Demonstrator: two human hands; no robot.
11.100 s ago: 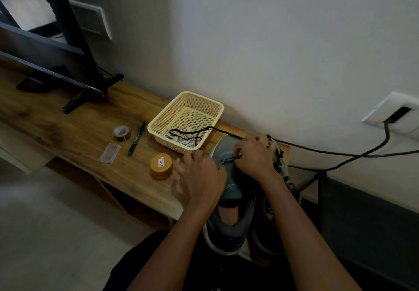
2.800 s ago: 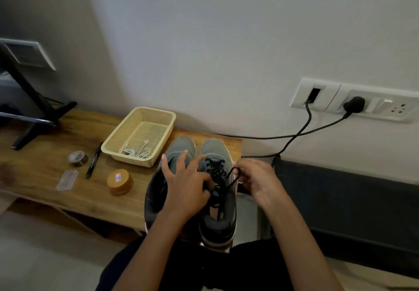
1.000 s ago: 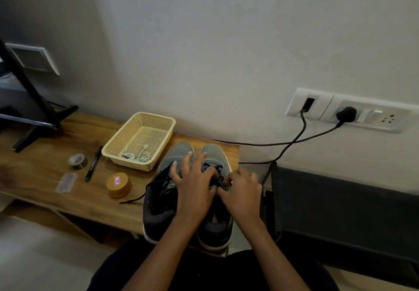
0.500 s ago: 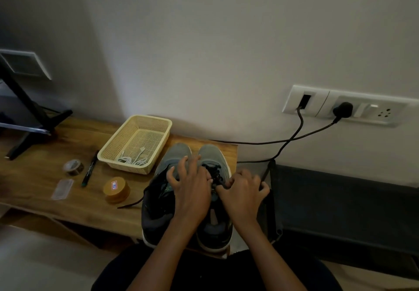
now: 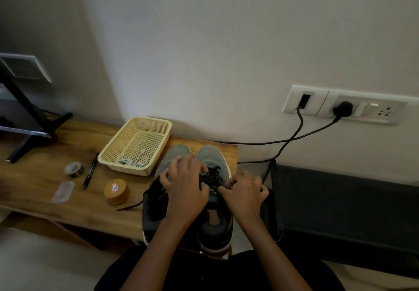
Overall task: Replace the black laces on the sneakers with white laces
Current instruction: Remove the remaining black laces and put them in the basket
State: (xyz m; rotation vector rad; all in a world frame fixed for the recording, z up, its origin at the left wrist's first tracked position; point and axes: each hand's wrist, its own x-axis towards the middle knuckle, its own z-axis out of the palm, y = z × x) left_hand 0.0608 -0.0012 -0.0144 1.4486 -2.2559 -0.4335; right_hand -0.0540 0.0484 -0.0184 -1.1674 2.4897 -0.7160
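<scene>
- A pair of grey sneakers (image 5: 205, 154) with dark heels stands side by side, toes to the wall, at the right end of a wooden bench (image 5: 45, 177).
- The right sneaker is threaded with black laces (image 5: 210, 176); a loose black lace end (image 5: 131, 205) trails over the bench from the left sneaker.
- The left hand (image 5: 183, 187) lies across both sneakers, fingers spread and bent, fingertips at the black laces. It cannot be told whether it grips anything.
- The right hand (image 5: 246, 192) has its fingers curled tight, thumb and forefinger closed on the black laces near the tongue.
- White laces (image 5: 133, 162) lie coiled in a cream plastic mesh basket (image 5: 113, 154) just left of the sneakers.
- Further left on the bench are a round yellow tin (image 5: 116, 191), a black marker pen (image 5: 89, 171), a tape roll (image 5: 73, 169) and a small clear case (image 5: 63, 191).
</scene>
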